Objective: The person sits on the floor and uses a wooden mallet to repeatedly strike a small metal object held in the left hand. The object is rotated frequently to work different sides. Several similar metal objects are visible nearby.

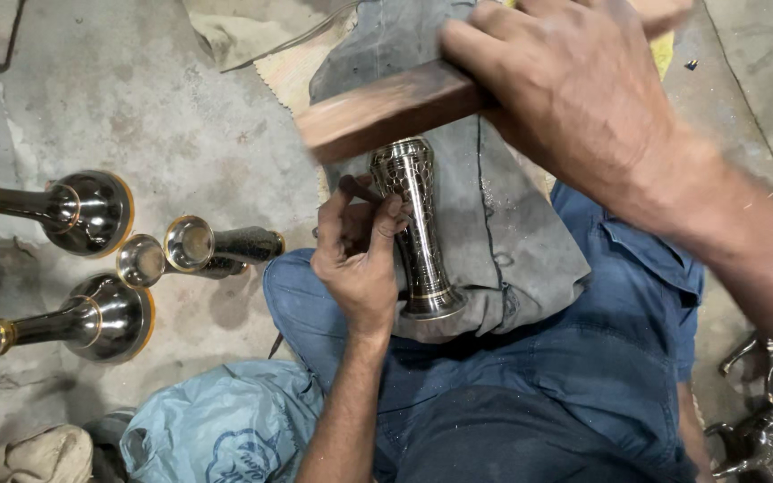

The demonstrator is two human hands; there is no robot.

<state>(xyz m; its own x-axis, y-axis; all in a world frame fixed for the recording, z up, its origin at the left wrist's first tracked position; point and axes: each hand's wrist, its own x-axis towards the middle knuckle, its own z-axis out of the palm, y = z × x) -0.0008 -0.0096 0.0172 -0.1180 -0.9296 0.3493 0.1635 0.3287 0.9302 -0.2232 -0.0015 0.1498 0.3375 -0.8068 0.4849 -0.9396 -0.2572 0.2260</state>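
A dark engraved metal vase (418, 228) lies on a grey cloth pad (512, 233) over my lap. Pinched in my left hand (358, 259) is a small dark chisel (357, 188), its tip against the vase's patterned upper part. Raised just above the vase, my right hand (574, 89) grips a wooden block (386, 112), blurred by motion. My blue trousers (530, 394) fill the lower middle.
On the concrete floor at the left lie two large shiny flared metal pieces (87, 210) (100, 317) and two smaller ones (203, 246). A light blue plastic bag (225, 429) sits at the bottom left. Shiny metal parts (767, 420) show at the bottom right.
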